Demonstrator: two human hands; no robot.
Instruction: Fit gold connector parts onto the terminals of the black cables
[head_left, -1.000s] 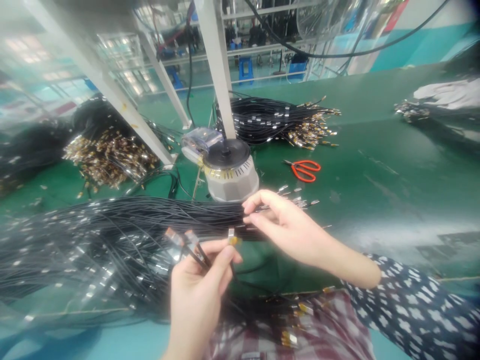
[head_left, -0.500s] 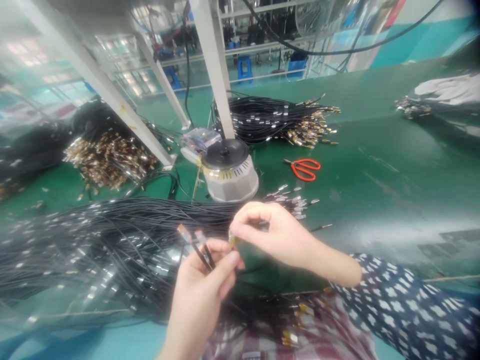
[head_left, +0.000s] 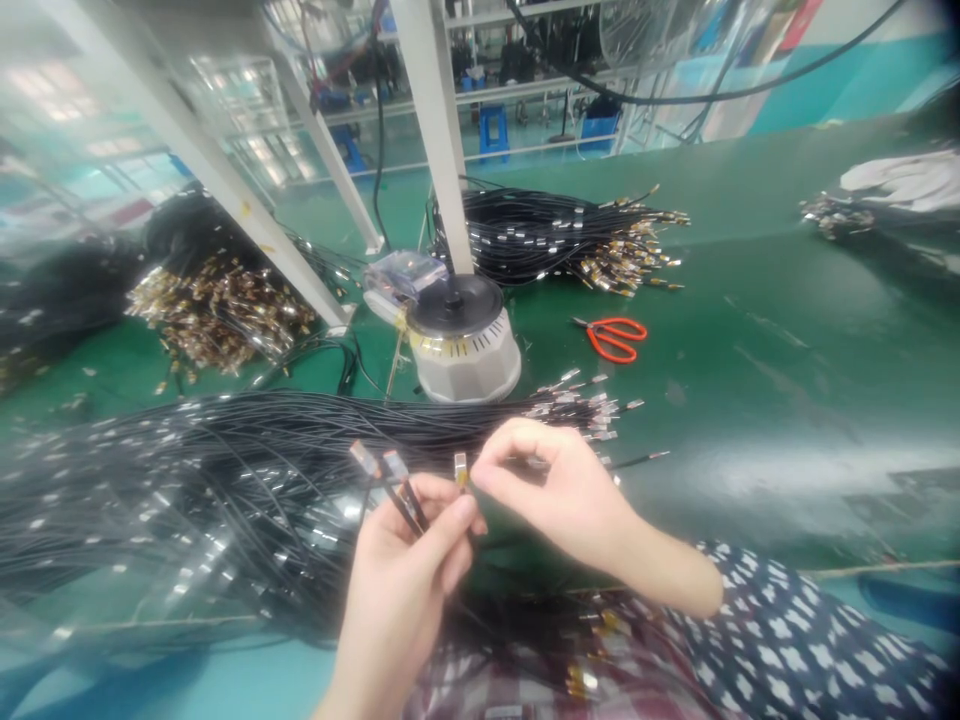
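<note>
My left hand [head_left: 412, 560] is closed around a few black cables. Two cables with flat metal-tipped connectors [head_left: 364, 459] stick up between its fingers. Thumb and index finger pinch another cable end, whose metal connector [head_left: 460, 466] points upward with yellow tape around its base. Just right of that connector, my right hand [head_left: 551, 485] has its thumb and index fingertips pressed together, slightly apart from the metal. Whatever may be between those fingertips is too small to make out. Behind both hands lies a long bundle of black cables [head_left: 247, 425] with bare metal connectors at its right end.
A round tape dispenser [head_left: 469, 360] stands behind the cables, near white frame posts [head_left: 435, 120]. Orange-handled scissors [head_left: 616, 340] lie right of it. More cable bundles [head_left: 525, 235] with yellow-taped ends lie at the back and left. A white glove [head_left: 904, 182] rests far right. Taped cable ends [head_left: 600, 640] lie across my lap.
My right hand has drawn slightly right and down, off the connector in my left hand. The connector's metal tip now shows. My left hand stays nearly in place.
</note>
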